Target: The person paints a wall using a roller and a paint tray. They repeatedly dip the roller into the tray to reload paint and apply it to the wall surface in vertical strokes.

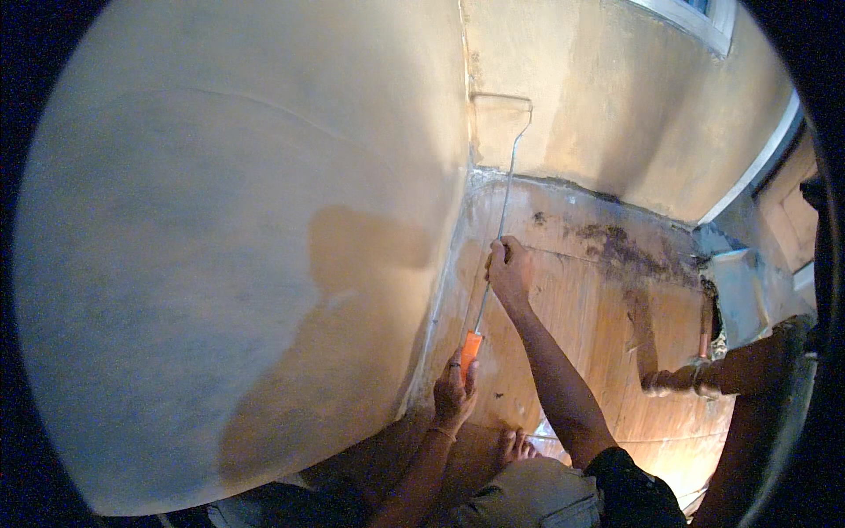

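Note:
A long-handled paint roller [508, 185] slants up from my hands towards the wall corner. My left hand [455, 396] is wrapped around its orange handle [471, 346]. Higher up, my right hand [509, 267] grips the thin metal rod. The roller's bent end [502, 98] lies against or just in front of the cream wall [561, 86], beside the corner; I cannot tell whether it carries a sleeve. To the left stretches a broad plain wall [198, 264], with a shadow of a person on it.
Below the cream wall is a brown floor [568, 317] with dark stains [614, 237]. Brown pipes [739, 369] and a pale panel [739, 290] stand at the right. A white window frame [693, 23] shows at the upper right. A bare foot [518, 445] is near the bottom.

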A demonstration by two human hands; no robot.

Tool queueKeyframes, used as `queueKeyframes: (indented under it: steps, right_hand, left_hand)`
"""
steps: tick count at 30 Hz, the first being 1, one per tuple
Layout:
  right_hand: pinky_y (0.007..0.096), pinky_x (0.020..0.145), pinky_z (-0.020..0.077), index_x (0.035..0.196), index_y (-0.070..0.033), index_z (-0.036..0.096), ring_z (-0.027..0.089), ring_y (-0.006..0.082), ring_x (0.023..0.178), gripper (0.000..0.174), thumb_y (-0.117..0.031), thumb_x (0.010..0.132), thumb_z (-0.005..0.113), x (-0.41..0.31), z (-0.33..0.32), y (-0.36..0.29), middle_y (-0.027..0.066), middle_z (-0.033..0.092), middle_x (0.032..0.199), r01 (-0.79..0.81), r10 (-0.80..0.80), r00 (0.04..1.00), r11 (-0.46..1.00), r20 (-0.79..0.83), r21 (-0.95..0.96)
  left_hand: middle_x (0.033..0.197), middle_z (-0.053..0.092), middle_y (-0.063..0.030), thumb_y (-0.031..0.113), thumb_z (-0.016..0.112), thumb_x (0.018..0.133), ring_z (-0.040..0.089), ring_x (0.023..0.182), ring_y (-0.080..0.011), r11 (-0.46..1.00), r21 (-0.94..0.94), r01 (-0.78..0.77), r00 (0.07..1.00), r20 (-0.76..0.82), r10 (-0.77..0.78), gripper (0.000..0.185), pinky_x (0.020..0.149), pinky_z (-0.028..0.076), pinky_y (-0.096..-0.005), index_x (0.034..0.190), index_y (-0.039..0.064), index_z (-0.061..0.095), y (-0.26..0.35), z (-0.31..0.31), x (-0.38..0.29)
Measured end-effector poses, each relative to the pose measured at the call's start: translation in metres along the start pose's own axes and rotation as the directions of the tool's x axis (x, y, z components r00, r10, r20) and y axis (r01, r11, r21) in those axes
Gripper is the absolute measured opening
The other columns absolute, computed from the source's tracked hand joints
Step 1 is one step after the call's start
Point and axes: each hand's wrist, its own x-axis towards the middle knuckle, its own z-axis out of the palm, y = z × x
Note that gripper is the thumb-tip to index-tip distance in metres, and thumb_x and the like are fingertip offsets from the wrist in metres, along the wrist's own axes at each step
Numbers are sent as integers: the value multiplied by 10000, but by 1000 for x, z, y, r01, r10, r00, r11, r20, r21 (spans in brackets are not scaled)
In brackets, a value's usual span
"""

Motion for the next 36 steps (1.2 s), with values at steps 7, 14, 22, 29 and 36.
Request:
queueKeyframes:
  steps: [7,14,22,29,36]
  right_hand:
    - [425,554,443,784,2,559,576,355,594,187,-176,838,545,-16,18,48,201,571,658,-168,168,986,984,-8,-55]
    - [381,501,456,787,-2,561,566,283,528,185,-168,858,521,-29,23,72,148,560,603,-287,287,956,958,60,-5]
    - [342,430,465,779,13,558,558,177,432,191,-129,884,488,-47,48,100,97,541,524,-60,58,998,991,-18,-123]
    - [416,587,480,802,15,597,624,288,588,207,-169,838,510,-40,39,76,172,602,629,-48,35,998,963,-56,-265]
    - [408,559,478,787,15,580,616,272,567,221,-188,837,511,-36,40,73,162,595,614,-10,-10,998,955,-66,-297]
  left_hand:
    - [1011,602,-256,272,535,911,592,915,-415,998,40,58,995,78,-61,402,778,485,-433,1184,-20,496,-20,1,-18]
    - [993,602,-258,268,525,915,593,879,-415,991,43,130,982,133,-135,367,755,489,-435,1141,-21,519,-20,-5,-27]
    - [952,604,-261,263,515,915,590,860,-427,973,119,200,949,223,-223,344,733,490,-453,1123,-11,527,-33,-19,-37]
    - [857,618,-246,289,519,910,605,751,-422,980,193,-39,999,26,35,356,654,500,-462,1119,2,529,-44,-7,-29]
    - [819,626,-226,301,522,910,611,694,-406,965,246,93,990,85,-117,350,607,499,-457,1106,12,536,-32,-11,-31]
